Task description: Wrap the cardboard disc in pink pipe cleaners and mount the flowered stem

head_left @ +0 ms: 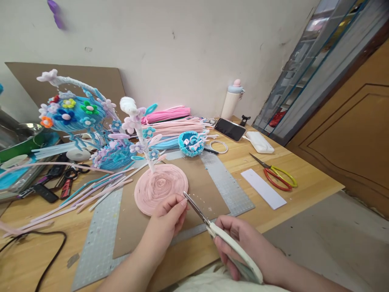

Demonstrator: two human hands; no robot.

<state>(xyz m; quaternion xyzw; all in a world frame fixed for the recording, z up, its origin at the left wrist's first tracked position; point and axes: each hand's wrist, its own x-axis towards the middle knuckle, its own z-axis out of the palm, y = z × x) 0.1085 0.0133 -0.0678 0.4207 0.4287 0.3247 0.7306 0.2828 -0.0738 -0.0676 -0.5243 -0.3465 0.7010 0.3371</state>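
Observation:
My right hand [243,245] grips a pair of scissors [223,234] with long white handles, and the blades point up and to the left. At the blade tips, my left hand [170,217] is closed in a pinch; whatever sits between its fingertips is too small to make out. Just behind the left hand lies a round base [161,186] of coiled pink pipe cleaner. From its back edge rises a white wrapped stem [145,148] with lilac and blue pipe-cleaner flowers and leaves. Brown cardboard [203,182] lies beneath the base.
A blue flower-covered pipe-cleaner piece [75,115] stands at the left. Loose pipe cleaners [100,190] lie in front of it. Red-and-yellow scissors [275,174], a white strip [263,188], a phone [230,129] and a bottle [232,101] are on the right. A grey cutting mat [94,243] extends beneath the cardboard.

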